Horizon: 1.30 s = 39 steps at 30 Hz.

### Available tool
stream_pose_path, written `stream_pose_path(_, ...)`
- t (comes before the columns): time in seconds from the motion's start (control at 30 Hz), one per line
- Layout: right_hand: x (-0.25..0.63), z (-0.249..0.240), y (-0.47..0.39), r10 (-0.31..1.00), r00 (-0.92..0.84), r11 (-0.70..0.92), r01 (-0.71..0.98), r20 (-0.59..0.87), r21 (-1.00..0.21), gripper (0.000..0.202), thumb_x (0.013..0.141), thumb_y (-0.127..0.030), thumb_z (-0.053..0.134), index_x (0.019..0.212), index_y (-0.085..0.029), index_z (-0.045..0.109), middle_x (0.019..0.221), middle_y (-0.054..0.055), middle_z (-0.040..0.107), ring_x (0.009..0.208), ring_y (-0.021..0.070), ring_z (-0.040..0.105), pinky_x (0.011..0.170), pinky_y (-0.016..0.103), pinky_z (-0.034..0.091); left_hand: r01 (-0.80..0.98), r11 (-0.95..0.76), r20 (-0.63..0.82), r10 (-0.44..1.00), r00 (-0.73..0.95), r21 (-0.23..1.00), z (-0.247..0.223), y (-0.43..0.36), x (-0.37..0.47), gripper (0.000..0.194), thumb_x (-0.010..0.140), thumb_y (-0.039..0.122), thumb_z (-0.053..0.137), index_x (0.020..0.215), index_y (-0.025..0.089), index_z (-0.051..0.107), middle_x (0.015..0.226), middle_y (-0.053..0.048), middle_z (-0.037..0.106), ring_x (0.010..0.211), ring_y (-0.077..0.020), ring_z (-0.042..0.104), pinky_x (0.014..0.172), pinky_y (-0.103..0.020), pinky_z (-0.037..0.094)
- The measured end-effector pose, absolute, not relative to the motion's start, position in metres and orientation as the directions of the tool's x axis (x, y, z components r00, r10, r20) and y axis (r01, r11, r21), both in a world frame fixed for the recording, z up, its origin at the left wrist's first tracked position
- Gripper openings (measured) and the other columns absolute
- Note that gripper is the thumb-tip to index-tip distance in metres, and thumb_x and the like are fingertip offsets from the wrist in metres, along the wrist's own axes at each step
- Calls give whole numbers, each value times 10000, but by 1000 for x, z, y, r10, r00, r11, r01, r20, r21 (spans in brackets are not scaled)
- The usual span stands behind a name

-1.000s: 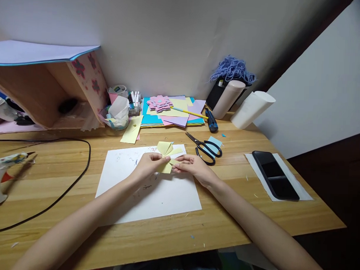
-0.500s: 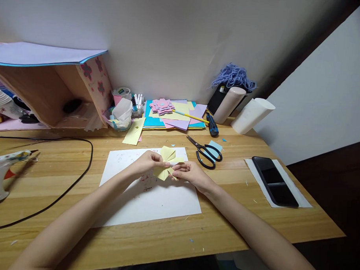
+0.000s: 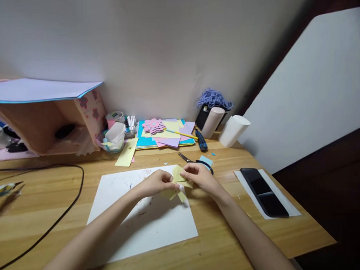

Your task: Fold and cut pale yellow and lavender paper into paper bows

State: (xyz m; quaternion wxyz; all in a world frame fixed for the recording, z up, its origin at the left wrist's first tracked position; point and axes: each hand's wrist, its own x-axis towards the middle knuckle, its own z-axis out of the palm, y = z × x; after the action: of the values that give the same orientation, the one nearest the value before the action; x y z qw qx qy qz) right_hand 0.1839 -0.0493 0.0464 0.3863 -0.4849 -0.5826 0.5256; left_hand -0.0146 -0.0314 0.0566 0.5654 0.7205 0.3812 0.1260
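Observation:
Between my two hands is a yellow paper flower (image 3: 178, 173) with creased petals, held above the right part of a white sheet of paper (image 3: 120, 235). My left hand (image 3: 160, 181) pinches it near its middle, where a small white piece shows by the thumb. With thumb and fingers, my right hand (image 3: 199, 176) grips an upper right petal. Part of the flower is hidden behind the fingers. Just behind my right hand lie black-handled scissors (image 3: 207, 166), partly covered by it, beside a light blue paper scrap (image 3: 206, 160).
A glue gun (image 3: 2, 192) and its black cord (image 3: 81, 186) lie at the left. Coloured papers (image 3: 144, 143), a pink paper flower (image 3: 153, 126), a pencil (image 3: 182, 134) and a utility knife (image 3: 201, 140) lie behind. A phone (image 3: 263, 193) rests at right; a cardboard box (image 3: 89, 116) stands back left.
The camera view has tilted up and shifted. The yellow flower has been turned and tipped, and my right hand has moved from its lower right side up to an upper petal.

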Motion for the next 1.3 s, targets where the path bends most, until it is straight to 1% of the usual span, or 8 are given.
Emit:
stream_pose_path(0.1, 218, 47, -37, 999, -16, -31, 119, -33, -992, 299, 653, -416, 709, 740, -140, 635, 645, -3, 609, 583, 109, 531, 569, 228, 415, 323, -172, -70, 783, 618, 931, 48, -10, 19, 392, 701, 483, 630, 936, 171, 606, 959, -55, 633, 869, -188, 568, 708, -266, 422)
stream_pose_path(0.2, 270, 38, -23, 978, 179, -101, -53, -109, -993, 307, 597, -402, 746, 728, -148, 635, 712, 16, 648, 634, 125, 579, 596, 223, 447, 253, -202, 74, 896, 439, 946, 32, 11, 55, 431, 750, 453, 594, 1072, 171, 541, 1200, -133, 545, 1102, -242, 514, 890, -346, 410)
stream_pose_path(0.4, 356, 14, 1, 899, 403, -179, -23, -173, -984, 228, 720, -362, 675, 724, -142, 616, 756, 81, 677, 664, 170, 632, 577, 248, 483, 311, -396, 282, 892, 352, 864, 3, 23, 92, 264, 851, 387, 460, 1007, 184, 526, 1093, -106, 569, 1008, -221, 559, 879, -396, 443)
stream_pose_path(0.63, 368, 8, 34, 799, 578, -358, 237, -166, -903, 314, 890, -311, 512, 1168, -163, 513, 1170, 80, 541, 976, 194, 572, 811, 400, 500, 390, -512, 355, 841, 407, 766, -4, 14, 92, 193, 887, 314, 386, 976, 206, 518, 1009, -66, 564, 954, -206, 569, 859, -385, 451)
stream_pose_path(0.83, 365, 12, 35, 745, 667, -426, 444, -27, -788, 106, 766, -237, 632, 806, -140, 648, 912, 107, 664, 916, 241, 604, 841, 365, 448, 432, -470, 336, 874, 351, 770, -4, 14, 89, 177, 873, 290, 396, 977, 208, 513, 999, -62, 567, 930, -209, 572, 830, -381, 457)
stream_pose_path(1.1, 340, 25, 13, 802, 533, -212, 677, 270, -705, 225, 815, -160, 423, 925, -130, 618, 1035, 140, 627, 952, 215, 576, 852, 325, 404, 398, -482, 374, 870, 321, 780, -3, 9, 88, 165, 843, 198, 382, 885, 204, 542, 919, -52, 577, 865, -195, 570, 768, -340, 456)
stream_pose_path(1.2, 308, 31, 1, 901, 324, -39, 721, 287, -692, 217, 828, -171, 406, 881, -171, 616, 932, 75, 656, 840, 172, 591, 762, 272, 428, 401, -486, 365, 866, 342, 777, -1, 6, 87, 182, 801, 127, 386, 798, 201, 553, 832, -31, 592, 804, -178, 564, 738, -316, 443)
stream_pose_path(1.3, 274, 30, -13, 972, 33, 138, 721, 232, -679, 56, 731, -223, 587, 774, -204, 617, 739, 6, 644, 655, 146, 570, 626, 237, 425, 386, -476, 370, 873, 319, 790, 1, 3, 86, 187, 785, 117, 394, 763, 198, 561, 816, -27, 605, 791, -170, 566, 732, -303, 440)
